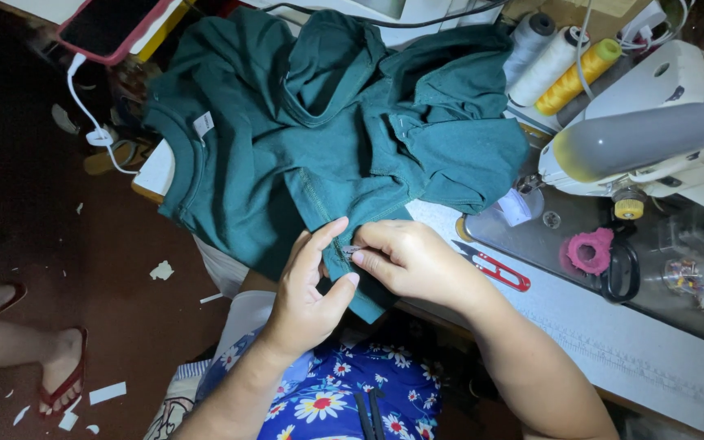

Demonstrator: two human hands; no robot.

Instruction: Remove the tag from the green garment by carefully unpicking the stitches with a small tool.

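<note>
I am pinching the hem of the dark green shirt (319, 155) between my left hand (311, 285) and my right hand (405, 257), both clenching the fabric at the counter (613, 334) edge, fingertips nearly touching. Just right of my right hand, red thread snips (495, 267) are lying on bare counter. Farther right, black scissors (621, 273) are sitting beside the sewing machine (653, 130). Above it, thread cones (560, 61) are standing. A small white label (203, 124) is showing at the shirt's collar, up-left of my left hand.
</note>
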